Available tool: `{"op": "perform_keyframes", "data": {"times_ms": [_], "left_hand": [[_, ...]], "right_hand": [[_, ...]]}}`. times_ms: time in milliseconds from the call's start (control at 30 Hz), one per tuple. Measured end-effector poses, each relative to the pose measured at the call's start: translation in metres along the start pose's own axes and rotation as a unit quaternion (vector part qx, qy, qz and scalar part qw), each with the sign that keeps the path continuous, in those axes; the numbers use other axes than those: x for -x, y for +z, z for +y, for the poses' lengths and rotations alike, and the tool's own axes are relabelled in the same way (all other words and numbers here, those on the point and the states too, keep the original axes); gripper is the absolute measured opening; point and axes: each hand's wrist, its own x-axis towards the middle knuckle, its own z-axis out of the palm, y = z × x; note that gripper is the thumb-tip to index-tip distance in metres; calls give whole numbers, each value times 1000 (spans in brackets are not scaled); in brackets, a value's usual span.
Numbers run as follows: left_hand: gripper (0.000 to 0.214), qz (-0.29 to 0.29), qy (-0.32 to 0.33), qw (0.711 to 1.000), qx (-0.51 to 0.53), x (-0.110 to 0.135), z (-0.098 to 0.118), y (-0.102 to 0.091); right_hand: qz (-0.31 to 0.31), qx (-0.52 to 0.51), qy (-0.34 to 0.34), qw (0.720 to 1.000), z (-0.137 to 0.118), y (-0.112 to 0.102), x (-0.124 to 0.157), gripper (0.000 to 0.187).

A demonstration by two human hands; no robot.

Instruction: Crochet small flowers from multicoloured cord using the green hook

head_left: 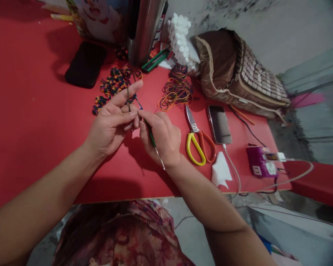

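My right hand [163, 136] is closed round a crochet hook [152, 139] with a green grip; its bare metal end sticks out below the palm. Dark yarn [128, 99] runs over the raised index finger of my left hand [111, 123], whose thumb and other fingers pinch a small piece of yarn work, mostly hidden. The fingertips of both hands meet around the hook's tip, which I cannot make out. Behind my left hand lies a heap of crocheted pieces [111, 84] in black, orange and yellow. Loose multicoloured yarn [177, 90] is tangled beyond my right hand.
Right of my hands lie scissors [195, 138] with yellow and red handles, a charging phone [219, 123], white paper [221, 170] and a purple power box [259, 162]. Behind stand a metal cylinder [144, 33], a green cutter [155, 61] and a brown bag [238, 70]. A black case [86, 64] lies left.
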Motion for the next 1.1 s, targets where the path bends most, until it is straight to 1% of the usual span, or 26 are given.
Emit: {"op": "perform_keyframes", "data": {"times_ms": [133, 233, 333, 467, 533, 633, 733, 800, 900, 1033, 1100], "left_hand": [[45, 9, 8, 1000, -7, 1, -1, 2], [44, 3, 10, 1000, -14, 1, -1, 2], [43, 11, 6, 1000, -20, 1, -1, 1], [46, 14, 14, 999, -42, 1, -1, -1], [45, -2, 23, 998, -54, 0, -2, -2], [43, -26, 40, 997, -65, -2, -2, -4], [37, -29, 49, 996, -63, -3, 0, -5], [35, -25, 33, 997, -63, -2, 1, -6], [36, -16, 5, 997, -74, -2, 2, -7], [34, -6, 22, 997, -74, -2, 2, -7], [34, -8, 25, 997, -70, -2, 3, -7]], "right_hand": [[-3, 16, -21, 1000, 1, -1, 1, 31], [-3, 10, -25, 1000, 3, -2, 1, 31], [-3, 8, -23, 1000, 4, -4, 1, 30], [-3, -17, -33, 999, 2, -8, -2, 33], [-10, -40, -15, 999, 1, -11, -3, 34], [-12, -107, 34, 994, -2, -14, -8, 29], [-14, -182, 84, 980, -5, -20, -14, 21], [-19, -216, 111, 970, -6, -24, -18, 18], [-20, -238, 143, 960, -7, -29, -20, 17], [-7, -255, 149, 956, -6, -32, -20, 19], [-3, -271, 162, 949, -3, -32, -20, 17]]}}
